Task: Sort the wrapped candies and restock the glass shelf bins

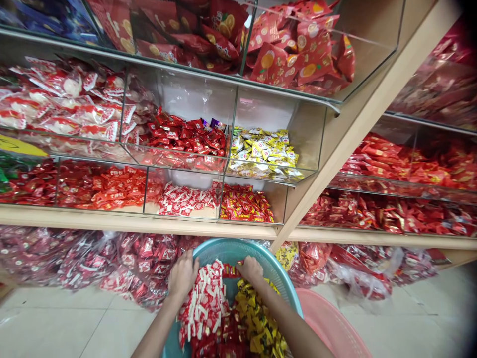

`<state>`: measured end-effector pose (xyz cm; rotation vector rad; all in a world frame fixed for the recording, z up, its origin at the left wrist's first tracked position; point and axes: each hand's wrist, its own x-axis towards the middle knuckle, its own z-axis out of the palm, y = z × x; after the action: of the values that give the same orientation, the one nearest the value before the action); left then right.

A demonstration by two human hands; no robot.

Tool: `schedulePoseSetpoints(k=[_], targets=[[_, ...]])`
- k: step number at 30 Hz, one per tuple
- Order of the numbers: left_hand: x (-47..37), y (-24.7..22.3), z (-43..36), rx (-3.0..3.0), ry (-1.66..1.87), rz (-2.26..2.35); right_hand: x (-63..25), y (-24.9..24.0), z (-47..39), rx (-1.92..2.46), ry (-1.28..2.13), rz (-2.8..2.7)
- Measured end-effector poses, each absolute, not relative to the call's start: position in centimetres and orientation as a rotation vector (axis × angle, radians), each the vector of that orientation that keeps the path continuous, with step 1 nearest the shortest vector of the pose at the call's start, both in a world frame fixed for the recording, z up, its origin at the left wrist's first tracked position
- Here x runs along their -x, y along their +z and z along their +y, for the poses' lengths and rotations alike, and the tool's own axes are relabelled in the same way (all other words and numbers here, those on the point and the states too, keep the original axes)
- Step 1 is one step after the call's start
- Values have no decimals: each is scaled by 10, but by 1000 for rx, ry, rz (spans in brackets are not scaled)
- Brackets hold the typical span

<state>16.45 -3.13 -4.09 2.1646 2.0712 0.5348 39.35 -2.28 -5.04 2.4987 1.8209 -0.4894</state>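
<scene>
A teal plastic basket (283,278) stands in front of me, holding red-and-white wrapped candies (204,301), yellow wrapped candies (257,318) and dark red ones (233,330). My left hand (182,276) is at the basket's left rim, fingers curled over it beside the red-and-white candies; its fingertips are partly hidden. Over the far part of the basket, my right hand (251,270) is closed, gripping small red candy packets (231,271) that stick out to its left.
Clear-fronted shelf bins hold red-and-white candies (188,200), red packets (248,203) and yellow-white packets (263,149). A wooden shelf edge (149,221) runs just beyond the basket. Bagged candies (149,263) lie beneath; a pink basket (328,323) sits at the right on the tiled floor.
</scene>
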Motion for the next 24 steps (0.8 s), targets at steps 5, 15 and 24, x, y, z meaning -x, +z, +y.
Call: schedulePoseSetpoints(k=[5, 15, 24], targets=[[-166, -39, -32, -2160, 500, 2097, -403, -42, -28, -2489, -412, 1865], [-163, -49, -29, -2180, 589, 2052, -394, -56, -34, -2403, -373, 2015], [-164, -44, -32, -2155, 540, 2067, -398, -64, -34, -2442, -457, 2060]])
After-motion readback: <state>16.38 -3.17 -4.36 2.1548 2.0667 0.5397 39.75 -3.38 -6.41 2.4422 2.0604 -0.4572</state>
